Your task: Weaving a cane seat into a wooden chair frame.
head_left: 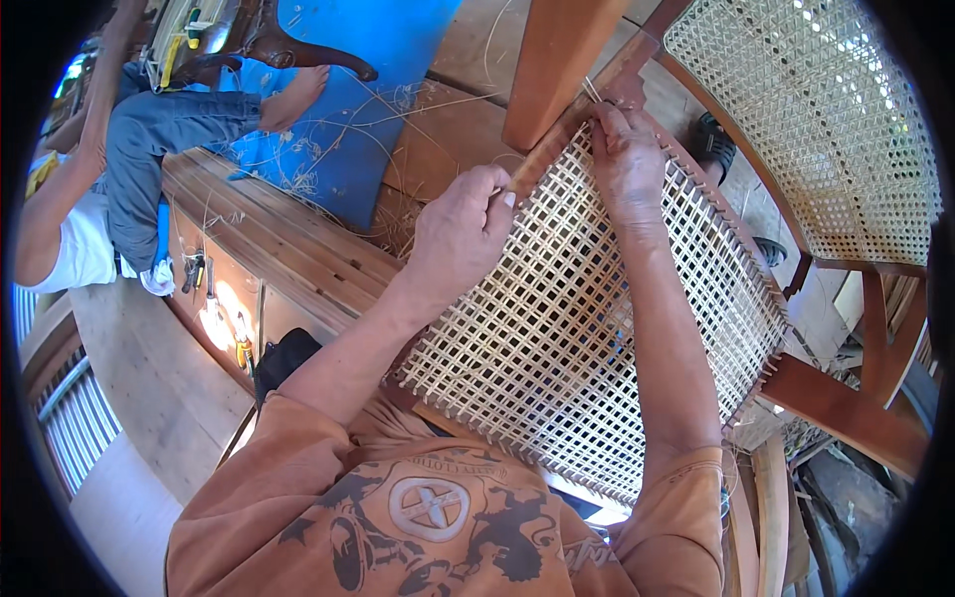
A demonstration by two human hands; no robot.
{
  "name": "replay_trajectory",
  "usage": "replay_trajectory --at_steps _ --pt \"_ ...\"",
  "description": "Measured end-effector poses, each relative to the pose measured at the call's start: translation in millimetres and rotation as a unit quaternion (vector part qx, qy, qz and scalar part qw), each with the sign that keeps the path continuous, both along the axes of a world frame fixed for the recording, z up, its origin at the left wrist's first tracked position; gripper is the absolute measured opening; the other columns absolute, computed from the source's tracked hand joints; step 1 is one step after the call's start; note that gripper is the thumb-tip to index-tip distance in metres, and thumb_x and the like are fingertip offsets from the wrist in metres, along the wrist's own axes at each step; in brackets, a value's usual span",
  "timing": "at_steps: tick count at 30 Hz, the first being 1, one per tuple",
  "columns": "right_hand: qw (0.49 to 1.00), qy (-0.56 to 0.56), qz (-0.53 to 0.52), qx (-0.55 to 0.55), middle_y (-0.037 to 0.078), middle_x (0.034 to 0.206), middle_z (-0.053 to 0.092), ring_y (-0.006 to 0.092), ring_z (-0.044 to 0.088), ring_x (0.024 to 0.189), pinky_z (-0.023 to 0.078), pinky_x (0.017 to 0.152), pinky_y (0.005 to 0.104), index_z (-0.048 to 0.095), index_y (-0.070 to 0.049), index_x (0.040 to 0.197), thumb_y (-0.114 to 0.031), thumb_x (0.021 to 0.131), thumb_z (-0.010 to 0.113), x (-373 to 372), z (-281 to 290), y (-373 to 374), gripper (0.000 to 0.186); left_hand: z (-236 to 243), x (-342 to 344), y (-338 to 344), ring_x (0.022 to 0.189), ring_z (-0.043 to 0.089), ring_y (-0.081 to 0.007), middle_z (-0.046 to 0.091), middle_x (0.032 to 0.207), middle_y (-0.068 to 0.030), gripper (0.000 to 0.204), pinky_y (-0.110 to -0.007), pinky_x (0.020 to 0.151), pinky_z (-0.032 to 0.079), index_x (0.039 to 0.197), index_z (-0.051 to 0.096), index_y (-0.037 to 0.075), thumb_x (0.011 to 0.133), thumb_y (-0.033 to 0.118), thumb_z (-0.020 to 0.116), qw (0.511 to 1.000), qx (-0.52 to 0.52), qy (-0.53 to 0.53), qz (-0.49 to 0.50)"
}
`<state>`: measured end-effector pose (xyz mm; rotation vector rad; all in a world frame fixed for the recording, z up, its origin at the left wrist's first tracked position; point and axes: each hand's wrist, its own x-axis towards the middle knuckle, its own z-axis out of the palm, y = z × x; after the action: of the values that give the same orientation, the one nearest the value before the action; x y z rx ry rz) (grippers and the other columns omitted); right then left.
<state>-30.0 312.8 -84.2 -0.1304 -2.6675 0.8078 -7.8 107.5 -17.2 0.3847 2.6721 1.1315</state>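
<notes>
A wooden chair seat frame with an open woven cane lattice [527, 338] lies across my lap, with short strand ends along its rim. My left hand [463, 229] is closed on the frame's upper left rail, thumb on top near the weave's edge. My right hand [627, 159] is at the far corner, fingers pinched on a pale cane strand [593, 88]; its fingertips are partly hidden. Just above the left rail rises a reddish wooden leg [547, 60].
A finished cane panel [796, 139] stands at the right. At upper left another person's leg [179, 129] and arm are beside a blue mat [348, 50] strewn with cane strands. Long planks [279, 229] and several hand tools [244, 353] lie to my left.
</notes>
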Motion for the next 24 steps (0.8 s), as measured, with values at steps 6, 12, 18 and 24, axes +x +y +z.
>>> replay_trajectory --at_steps 6,12,18,24 --pt "1.000 -0.016 -0.001 0.026 0.012 0.098 0.065 0.0341 0.062 0.093 0.051 0.085 0.0431 0.066 -0.009 0.101 -0.007 0.081 0.061 0.7 -0.1 -2.4 0.021 0.9 -1.0 1.3 0.079 0.065 -0.0352 0.065 0.090 -0.0165 0.013 -0.044 0.068 0.052 0.100 0.056 0.005 0.089 0.010 0.060 1.000 0.008 0.000 0.000" --pt "1.000 -0.019 0.018 -0.002 0.013 0.100 0.064 0.0342 0.060 0.095 0.051 0.086 0.0431 0.067 -0.008 0.104 -0.006 0.079 0.063 2.7 3.4 -0.2 0.025 2.0 -1.6 0.8 0.080 0.065 -0.0352 0.065 0.091 -0.0168 0.013 -0.043 0.069 0.052 0.099 0.057 0.005 0.088 0.010 0.061 1.000 0.010 -0.004 -0.005" --pt "0.999 -0.031 0.025 -0.009 0.014 0.100 0.061 0.0350 0.058 0.095 0.051 0.085 0.0433 0.067 -0.007 0.103 -0.006 0.077 0.064 5.6 4.9 0.8 0.026 1.7 -1.9 0.7 0.080 0.066 -0.0350 0.066 0.093 -0.0167 0.014 -0.041 0.070 0.053 0.100 0.058 0.004 0.087 0.009 0.062 1.000 0.016 -0.016 0.000" --pt "0.998 -0.049 0.027 0.020 0.016 0.099 0.061 0.0358 0.058 0.096 0.050 0.085 0.0436 0.067 -0.007 0.099 -0.005 0.075 0.064 2.1 5.7 -1.6 0.025 2.8 -1.4 1.4 0.081 0.066 -0.0348 0.066 0.093 -0.0166 0.014 -0.041 0.070 0.053 0.100 0.058 0.004 0.087 0.009 0.062 1.000 0.015 -0.020 0.006"
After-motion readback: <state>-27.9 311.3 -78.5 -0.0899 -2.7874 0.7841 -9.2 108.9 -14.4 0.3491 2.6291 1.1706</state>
